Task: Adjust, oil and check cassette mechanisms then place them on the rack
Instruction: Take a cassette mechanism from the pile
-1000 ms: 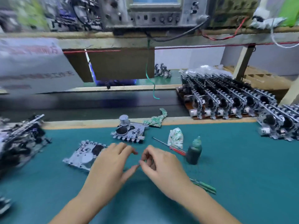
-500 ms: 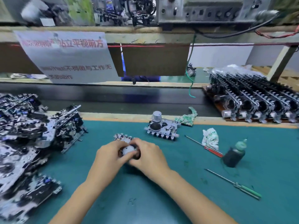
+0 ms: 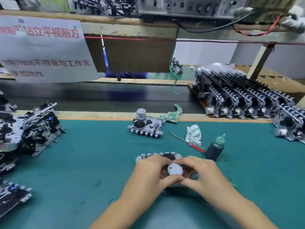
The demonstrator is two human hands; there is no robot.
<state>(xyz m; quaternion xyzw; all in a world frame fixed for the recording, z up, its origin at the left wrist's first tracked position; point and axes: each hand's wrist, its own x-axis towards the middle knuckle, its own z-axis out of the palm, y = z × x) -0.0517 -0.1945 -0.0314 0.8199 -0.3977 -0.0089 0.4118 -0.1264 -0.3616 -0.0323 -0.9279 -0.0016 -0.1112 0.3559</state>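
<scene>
A cassette mechanism (image 3: 174,169) with a round silver motor cap lies on the green mat in front of me. My left hand (image 3: 148,176) grips its left side and my right hand (image 3: 203,174) grips its right side, fingers curled round it. Much of its frame is hidden under my fingers. A second mechanism (image 3: 146,127) lies flat further back on the mat. The dark oil bottle (image 3: 214,149) with a green nozzle stands just right of my hands. The rack (image 3: 196,95) at the right back carries several upright mechanisms.
A heap of mechanisms (image 3: 24,129) fills the left side. A red-handled screwdriver (image 3: 189,142) and a crumpled cloth (image 3: 194,134) lie beside the bottle, another cloth (image 3: 171,115) on the wooden edge. A black conveyor belt (image 3: 99,96) runs behind the mat.
My hands closed on the mechanism from the mat and now hold it between them, nearer to me. The view has swung left and back toward the centre.
</scene>
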